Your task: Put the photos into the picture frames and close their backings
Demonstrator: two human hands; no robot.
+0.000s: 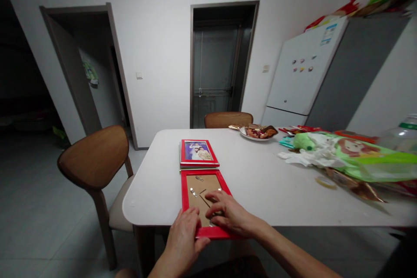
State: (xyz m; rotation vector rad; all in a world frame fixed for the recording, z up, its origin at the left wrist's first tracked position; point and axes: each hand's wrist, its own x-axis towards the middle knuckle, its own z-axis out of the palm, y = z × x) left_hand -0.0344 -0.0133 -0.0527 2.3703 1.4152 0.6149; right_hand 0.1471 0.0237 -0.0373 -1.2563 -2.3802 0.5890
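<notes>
A red picture frame (185, 191) lies face down at the table's near edge, its brown backing board (195, 203) showing. Small metal clips (193, 192) sit on the backing, and a dark stand slot (204, 200) runs across its middle. My left hand (185, 232) grips the frame's near left corner, thumb along the front edge. Over the near right part of the backing is my right hand (230, 213), fingers bent and apart, with the thumb side by a clip at the near edge. Just beyond lies another red frame (198, 153), photo side up, stacked on something.
A white table (257, 182) holds a plate of food (259, 133) at the back. Green packaging (368, 156), crumpled tissues (312, 150) and a roll of tape (325, 183) lie at the right. Wooden chairs stand at the left (94, 156) and far side (228, 119).
</notes>
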